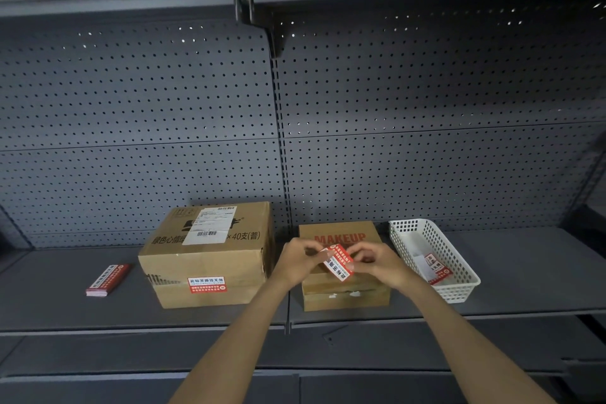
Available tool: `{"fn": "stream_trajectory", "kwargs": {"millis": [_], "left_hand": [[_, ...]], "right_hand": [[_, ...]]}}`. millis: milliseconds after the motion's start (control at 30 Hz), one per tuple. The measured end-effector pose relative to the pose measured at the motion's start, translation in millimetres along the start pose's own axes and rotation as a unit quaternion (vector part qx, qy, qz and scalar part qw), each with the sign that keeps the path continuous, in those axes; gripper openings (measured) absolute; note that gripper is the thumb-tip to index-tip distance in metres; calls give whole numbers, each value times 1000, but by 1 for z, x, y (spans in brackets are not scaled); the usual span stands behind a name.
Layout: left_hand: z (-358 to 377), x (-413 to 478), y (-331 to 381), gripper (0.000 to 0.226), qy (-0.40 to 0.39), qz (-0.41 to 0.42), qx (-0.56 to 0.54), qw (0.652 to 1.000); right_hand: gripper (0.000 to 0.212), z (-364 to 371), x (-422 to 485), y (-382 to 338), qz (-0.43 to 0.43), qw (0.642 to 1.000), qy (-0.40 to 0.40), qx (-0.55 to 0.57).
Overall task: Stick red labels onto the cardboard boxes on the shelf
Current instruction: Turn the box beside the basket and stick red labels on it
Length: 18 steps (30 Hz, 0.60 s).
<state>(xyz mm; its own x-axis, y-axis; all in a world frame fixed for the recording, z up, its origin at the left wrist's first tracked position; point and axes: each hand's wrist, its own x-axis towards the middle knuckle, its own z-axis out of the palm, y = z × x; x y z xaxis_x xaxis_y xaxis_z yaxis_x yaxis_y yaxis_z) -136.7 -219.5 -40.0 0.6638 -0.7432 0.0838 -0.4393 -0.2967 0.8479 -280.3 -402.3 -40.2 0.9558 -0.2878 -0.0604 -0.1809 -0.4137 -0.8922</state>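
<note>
Two cardboard boxes stand on the grey shelf (98, 315). The larger box (210, 256) on the left carries a red label (207, 285) stuck to its front face. The smaller box (344, 292), printed MAKEUP on top, stands to its right. Just above that box's front, my left hand (296, 261) and my right hand (377, 264) pinch a red label (339, 262) between them by its edges, tilted. Whether its backing is on cannot be told.
A stack of red labels (108, 279) lies on the shelf left of the larger box. A white plastic basket (459, 289) at the right holds white paper pieces and a red label. Pegboard backs the shelf; an upper shelf with cartons hangs overhead.
</note>
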Motion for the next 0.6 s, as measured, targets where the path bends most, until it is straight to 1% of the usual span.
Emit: {"fn": "stream_trajectory", "kwargs": {"millis": [133, 200, 233, 300, 333, 367, 400, 500, 533, 600], "left_hand": [[1, -2, 2, 14, 31, 7, -13, 999], [1, -1, 1, 13, 50, 5, -16, 999], [0, -1, 1, 13, 56, 1, -16, 998], [-2, -1, 0, 14, 59, -8, -20, 998], [-3, -2, 0, 15, 56, -12, -23, 998], [-4, -2, 0, 16, 53, -17, -25, 998], [-4, -3, -1, 16, 52, -20, -27, 998], [-3, -5, -1, 15, 65, -16, -26, 997], [-2, -6, -1, 15, 71, -16, -25, 997], [1, -7, 0, 14, 77, -14, -27, 997]], "right_hand": [[29, 0, 2, -7, -4, 1000, 7, 1], [35, 1, 5, -9, -10, 1000, 10, -3], [44, 1, 6, -10, -12, 1000, 8, 2], [69, 0, 8, -9, -6, 1000, 5, 27], [75, -2, 9, -9, 1, 999, 7, 33], [74, -4, 9, -10, 4, 999, 10, 31], [67, -6, 9, -11, 5, 1000, 13, 28], [33, -7, 7, -13, 6, 999, 26, 19], [26, -6, 7, -13, 5, 999, 29, 19], [20, -5, 6, -10, 3, 999, 38, 19]]}}
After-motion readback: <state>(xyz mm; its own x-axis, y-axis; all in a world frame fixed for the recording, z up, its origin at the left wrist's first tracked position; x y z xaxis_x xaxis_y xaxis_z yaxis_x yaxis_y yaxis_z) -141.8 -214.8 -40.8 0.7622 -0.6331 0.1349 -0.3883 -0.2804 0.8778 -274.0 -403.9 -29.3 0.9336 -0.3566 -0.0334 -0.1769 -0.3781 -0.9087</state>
